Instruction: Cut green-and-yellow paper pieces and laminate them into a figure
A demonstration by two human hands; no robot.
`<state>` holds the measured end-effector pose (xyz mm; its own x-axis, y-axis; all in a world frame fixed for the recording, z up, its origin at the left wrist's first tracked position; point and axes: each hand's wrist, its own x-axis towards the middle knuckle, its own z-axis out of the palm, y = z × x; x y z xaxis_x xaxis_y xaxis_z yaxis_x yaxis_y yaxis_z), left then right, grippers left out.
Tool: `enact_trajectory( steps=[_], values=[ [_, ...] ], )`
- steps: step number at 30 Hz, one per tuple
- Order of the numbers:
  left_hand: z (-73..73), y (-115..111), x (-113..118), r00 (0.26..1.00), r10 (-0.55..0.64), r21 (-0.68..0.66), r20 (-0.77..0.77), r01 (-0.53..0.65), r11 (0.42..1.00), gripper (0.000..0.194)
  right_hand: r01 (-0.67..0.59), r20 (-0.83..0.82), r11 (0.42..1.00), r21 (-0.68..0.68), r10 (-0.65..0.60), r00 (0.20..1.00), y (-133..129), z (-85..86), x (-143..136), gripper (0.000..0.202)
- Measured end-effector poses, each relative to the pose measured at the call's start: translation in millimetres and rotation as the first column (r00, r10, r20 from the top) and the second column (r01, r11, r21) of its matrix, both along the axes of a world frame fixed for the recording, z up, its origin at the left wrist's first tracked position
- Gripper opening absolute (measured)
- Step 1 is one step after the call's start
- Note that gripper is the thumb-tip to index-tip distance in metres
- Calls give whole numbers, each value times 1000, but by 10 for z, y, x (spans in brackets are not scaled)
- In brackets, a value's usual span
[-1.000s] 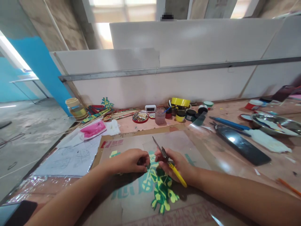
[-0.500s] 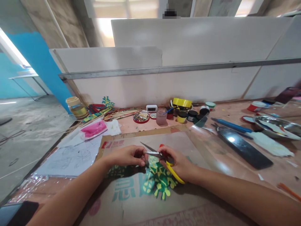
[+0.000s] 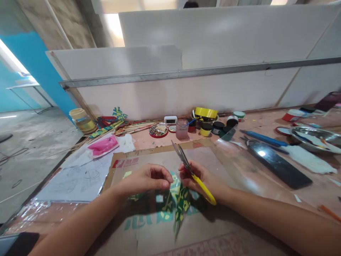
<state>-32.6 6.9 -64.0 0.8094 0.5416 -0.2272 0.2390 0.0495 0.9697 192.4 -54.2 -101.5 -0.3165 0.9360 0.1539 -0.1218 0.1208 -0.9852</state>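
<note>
My right hand (image 3: 201, 177) grips scissors (image 3: 197, 179) by their yellow handle, blades slightly apart and pointing up and away. Below its fingertips hangs a green piece with yellow patches (image 3: 182, 201), narrowing to a blurred lower tip; it looks pinched in the same hand. My left hand (image 3: 151, 179) is just left of it, thumb and forefinger brought together. Whether anything is between those fingers is too small to tell. Under both hands lies a cardboard sheet (image 3: 160, 245) with printed characters, and other green-and-yellow pieces rest on it, partly hidden by the left hand.
Paint jars (image 3: 205, 129), a cup of cloudy water (image 3: 182, 129) and a dish of beads (image 3: 158, 131) line the table's back. A black slab (image 3: 279, 167) and a metal bowl (image 3: 317, 137) are to the right. Sketch paper (image 3: 71, 181) lies left.
The scissors have swung from pointing left, near the left fingers, to pointing upward. The green piece has turned and now hangs narrow below the right hand. The view has shifted slightly.
</note>
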Motion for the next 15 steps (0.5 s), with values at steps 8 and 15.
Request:
enact_trajectory(
  steps=[8,15],
  values=[
    [-166,-71,157,988,152,-15,-39,-153,988,30,-32,135,995,92,19,991,-152,-11,-44,23],
    [191,-35,5,983,181,-9,-31,-182,983,21,247,52,965,82,-252,966,69,-29,41,32]
  ],
)
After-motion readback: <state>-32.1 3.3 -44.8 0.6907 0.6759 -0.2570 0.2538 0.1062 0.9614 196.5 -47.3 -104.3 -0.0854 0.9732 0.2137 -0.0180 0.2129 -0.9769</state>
